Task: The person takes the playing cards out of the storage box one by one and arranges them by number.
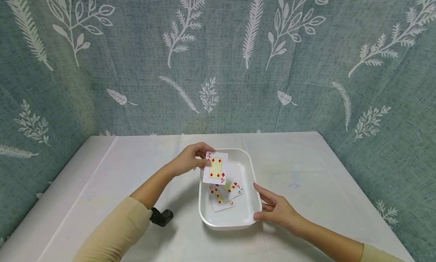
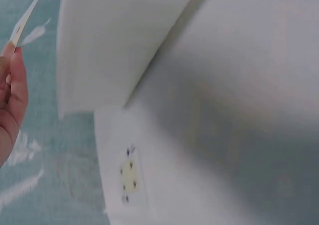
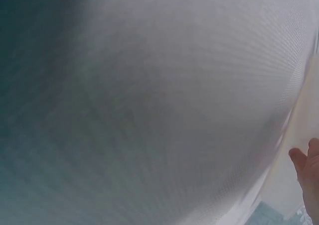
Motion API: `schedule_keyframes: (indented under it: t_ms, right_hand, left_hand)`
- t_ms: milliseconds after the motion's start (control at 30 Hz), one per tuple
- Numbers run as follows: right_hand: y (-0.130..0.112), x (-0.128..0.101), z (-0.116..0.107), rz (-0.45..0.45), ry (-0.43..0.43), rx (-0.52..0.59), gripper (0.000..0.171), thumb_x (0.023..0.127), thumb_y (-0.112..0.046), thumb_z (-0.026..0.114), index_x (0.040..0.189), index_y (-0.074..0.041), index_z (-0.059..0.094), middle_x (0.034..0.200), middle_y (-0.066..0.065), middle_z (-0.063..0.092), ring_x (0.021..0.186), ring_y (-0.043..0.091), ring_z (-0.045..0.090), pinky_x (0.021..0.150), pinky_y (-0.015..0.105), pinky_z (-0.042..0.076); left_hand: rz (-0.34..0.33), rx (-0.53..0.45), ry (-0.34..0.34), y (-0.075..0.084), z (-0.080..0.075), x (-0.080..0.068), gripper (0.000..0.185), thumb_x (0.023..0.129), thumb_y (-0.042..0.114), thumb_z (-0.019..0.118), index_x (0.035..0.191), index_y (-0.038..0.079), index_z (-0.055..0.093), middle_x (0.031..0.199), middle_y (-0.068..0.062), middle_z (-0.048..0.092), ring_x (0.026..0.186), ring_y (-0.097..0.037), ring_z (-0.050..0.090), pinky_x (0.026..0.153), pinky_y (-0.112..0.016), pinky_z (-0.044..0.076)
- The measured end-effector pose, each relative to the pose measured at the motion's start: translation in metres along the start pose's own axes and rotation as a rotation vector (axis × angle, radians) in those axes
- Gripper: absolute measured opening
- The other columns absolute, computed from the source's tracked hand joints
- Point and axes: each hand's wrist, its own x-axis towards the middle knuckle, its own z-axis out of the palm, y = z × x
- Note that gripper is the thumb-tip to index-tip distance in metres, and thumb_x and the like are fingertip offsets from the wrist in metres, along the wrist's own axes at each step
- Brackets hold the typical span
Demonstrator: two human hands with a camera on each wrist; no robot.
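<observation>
Pinching a four of diamonds card (image 1: 215,167) in the left hand (image 1: 190,158), above the far left rim of a white tray (image 1: 250,171) on the worktop (image 1: 306,171); touching the tray's near right edge with right hand (image 1: 276,209), fingers spread; other cards (image 1: 226,194) lying inside

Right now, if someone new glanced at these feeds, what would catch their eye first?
Most likely the four of diamonds, pinched by the left hand above the far left corner of the white tray in the middle of the table. Next, the few cards lying face up in the tray, a six and a four among them. The right hand rests with straight fingers on the tray's near right rim.
</observation>
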Motion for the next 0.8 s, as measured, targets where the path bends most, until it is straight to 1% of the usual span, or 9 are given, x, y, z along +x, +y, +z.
schedule_keyframes:
  t_ms: [167, 300, 533, 700, 800]
  right_hand:
    - [0.001, 0.0, 0.0, 0.008, 0.003, 0.0, 0.097, 0.074, -0.012, 0.081, 0.148, 0.0, 0.021, 0.143, 0.034, 0.029, 0.122, 0.044, 0.047, 0.084, 0.03, 0.053]
    - [0.001, 0.0, -0.001, 0.006, 0.002, -0.007, 0.095, 0.074, -0.013, 0.08, 0.148, 0.0, 0.022, 0.145, 0.034, 0.027, 0.123, 0.045, 0.046, 0.085, 0.03, 0.053]
    - [0.0, -0.001, -0.001, 0.006, -0.009, 0.001, 0.094, 0.076, -0.014, 0.079, 0.148, 0.001, 0.021, 0.146, 0.034, 0.025, 0.124, 0.045, 0.044, 0.085, 0.031, 0.052]
    - [0.001, -0.001, -0.001, 0.006, -0.011, 0.01, 0.095, 0.076, -0.013, 0.079, 0.149, 0.0, 0.02, 0.146, 0.033, 0.025, 0.124, 0.044, 0.045, 0.085, 0.031, 0.052]
    - [0.001, -0.001, -0.001, 0.003, -0.008, 0.012, 0.095, 0.075, -0.012, 0.08, 0.148, 0.0, 0.021, 0.145, 0.034, 0.028, 0.123, 0.044, 0.046, 0.085, 0.031, 0.052]
  left_hand:
    - [-0.021, 0.015, 0.053, -0.002, -0.021, -0.006, 0.039, 0.085, 0.001, 0.068, 0.122, -0.002, 0.056, 0.099, -0.015, 0.061, 0.083, -0.019, 0.059, 0.066, -0.033, 0.056]
    - [-0.055, 0.038, 0.082, -0.007, -0.036, -0.009, 0.039, 0.085, 0.001, 0.067, 0.123, -0.002, 0.055, 0.1, -0.016, 0.059, 0.085, -0.02, 0.058, 0.067, -0.031, 0.056]
    - [-0.097, 0.079, 0.133, -0.019, -0.06, -0.015, 0.041, 0.086, 0.002, 0.066, 0.125, -0.003, 0.054, 0.102, -0.018, 0.057, 0.088, -0.022, 0.057, 0.069, -0.03, 0.056]
    - [-0.126, 0.109, 0.196, -0.03, -0.077, -0.022, 0.041, 0.087, 0.003, 0.066, 0.126, -0.003, 0.054, 0.107, -0.02, 0.057, 0.09, -0.024, 0.056, 0.069, -0.028, 0.055]
    - [-0.151, 0.12, 0.217, -0.036, -0.086, -0.026, 0.042, 0.088, 0.004, 0.065, 0.128, -0.003, 0.053, 0.109, -0.021, 0.057, 0.092, -0.025, 0.057, 0.07, -0.027, 0.055]
